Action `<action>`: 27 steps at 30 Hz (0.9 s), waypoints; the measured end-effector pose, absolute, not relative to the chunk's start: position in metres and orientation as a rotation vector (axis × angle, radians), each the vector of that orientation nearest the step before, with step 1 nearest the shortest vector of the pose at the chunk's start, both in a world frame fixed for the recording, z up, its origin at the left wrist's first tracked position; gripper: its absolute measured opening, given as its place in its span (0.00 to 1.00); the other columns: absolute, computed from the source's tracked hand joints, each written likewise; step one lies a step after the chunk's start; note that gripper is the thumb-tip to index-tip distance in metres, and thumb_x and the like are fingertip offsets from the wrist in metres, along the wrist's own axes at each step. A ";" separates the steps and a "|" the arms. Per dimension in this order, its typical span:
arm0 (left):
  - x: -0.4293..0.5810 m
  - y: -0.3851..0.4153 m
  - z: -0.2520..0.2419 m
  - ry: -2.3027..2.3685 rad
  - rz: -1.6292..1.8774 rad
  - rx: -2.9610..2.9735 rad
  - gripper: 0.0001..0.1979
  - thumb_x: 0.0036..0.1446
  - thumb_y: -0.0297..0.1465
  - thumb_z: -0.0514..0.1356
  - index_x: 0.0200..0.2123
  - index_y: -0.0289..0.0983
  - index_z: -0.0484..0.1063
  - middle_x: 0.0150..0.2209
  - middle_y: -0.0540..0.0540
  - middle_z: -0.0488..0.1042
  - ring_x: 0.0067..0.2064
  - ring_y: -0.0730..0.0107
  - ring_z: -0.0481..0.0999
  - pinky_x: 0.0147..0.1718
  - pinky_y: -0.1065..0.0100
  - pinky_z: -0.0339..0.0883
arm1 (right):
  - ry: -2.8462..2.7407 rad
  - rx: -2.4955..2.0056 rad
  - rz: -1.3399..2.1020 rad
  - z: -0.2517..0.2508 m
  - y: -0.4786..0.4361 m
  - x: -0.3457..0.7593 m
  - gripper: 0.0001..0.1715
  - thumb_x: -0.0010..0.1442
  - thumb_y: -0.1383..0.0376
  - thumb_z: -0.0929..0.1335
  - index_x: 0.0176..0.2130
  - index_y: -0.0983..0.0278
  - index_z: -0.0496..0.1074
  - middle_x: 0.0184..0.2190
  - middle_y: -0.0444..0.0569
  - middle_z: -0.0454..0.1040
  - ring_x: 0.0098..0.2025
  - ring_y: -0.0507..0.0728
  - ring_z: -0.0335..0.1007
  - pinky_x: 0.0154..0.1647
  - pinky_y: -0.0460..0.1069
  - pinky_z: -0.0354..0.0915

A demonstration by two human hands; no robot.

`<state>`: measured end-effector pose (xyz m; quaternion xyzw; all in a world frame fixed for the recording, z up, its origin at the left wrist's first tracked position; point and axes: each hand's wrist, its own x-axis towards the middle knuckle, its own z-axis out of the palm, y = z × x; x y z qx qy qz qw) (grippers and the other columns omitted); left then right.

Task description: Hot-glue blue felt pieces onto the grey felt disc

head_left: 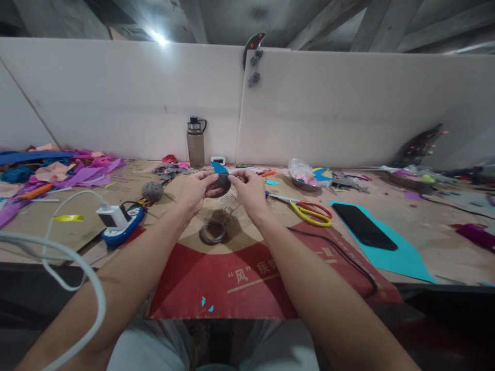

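Between my two hands, above the middle of the table, is a small dark grey piece [221,184] with a pointed blue piece [219,169] standing up at its top. My left hand [199,189] pinches the grey piece from the left, thumb in front. The fingertips of my right hand [246,188] are closed at its upper right edge; whether they also hold a thread is too small to tell. Below the hands a coil of thin grey cord [212,233] lies on the red and tan board [216,283].
Scissors with red and yellow handles [309,211] lie right of my right hand. A black phone [363,226] rests on turquoise sheet. At the left are a blue power strip [124,232], grey yarn ball [152,191] and fabric scraps [73,170]. A bottle [196,147] stands behind.
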<state>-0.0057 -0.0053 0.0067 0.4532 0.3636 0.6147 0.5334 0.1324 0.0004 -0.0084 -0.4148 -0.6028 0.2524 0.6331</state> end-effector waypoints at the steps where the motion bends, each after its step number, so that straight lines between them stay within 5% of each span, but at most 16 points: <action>1: -0.005 -0.006 0.007 0.874 1.457 1.083 0.06 0.44 0.25 0.63 0.30 0.30 0.72 0.31 0.44 0.75 0.30 0.70 0.76 0.27 0.68 0.74 | -1.375 -0.946 0.565 -0.008 0.000 0.133 0.12 0.49 0.59 0.66 0.30 0.66 0.72 0.19 0.40 0.61 0.23 0.48 0.51 0.26 0.45 0.52; 13: -0.005 -0.008 0.008 0.874 1.414 1.126 0.09 0.42 0.26 0.65 0.30 0.31 0.72 0.31 0.44 0.75 0.30 0.70 0.76 0.26 0.68 0.74 | -1.373 -0.930 0.630 -0.002 -0.002 0.139 0.12 0.50 0.61 0.65 0.32 0.65 0.74 0.23 0.43 0.68 0.24 0.49 0.54 0.28 0.46 0.54; 22: -0.006 -0.008 0.010 0.853 1.397 1.158 0.10 0.42 0.26 0.65 0.31 0.32 0.72 0.31 0.45 0.75 0.29 0.71 0.76 0.28 0.66 0.75 | -1.370 -0.882 0.726 -0.003 0.003 0.143 0.11 0.49 0.60 0.66 0.31 0.64 0.73 0.20 0.39 0.63 0.22 0.47 0.48 0.26 0.45 0.50; 27: -0.009 -0.008 0.011 0.784 1.297 1.191 0.09 0.44 0.27 0.64 0.33 0.32 0.73 0.28 0.46 0.75 0.26 0.72 0.75 0.27 0.67 0.74 | -1.276 -0.804 1.108 0.003 -0.003 0.146 0.11 0.45 0.59 0.69 0.30 0.63 0.70 0.19 0.37 0.58 0.19 0.45 0.43 0.20 0.44 0.43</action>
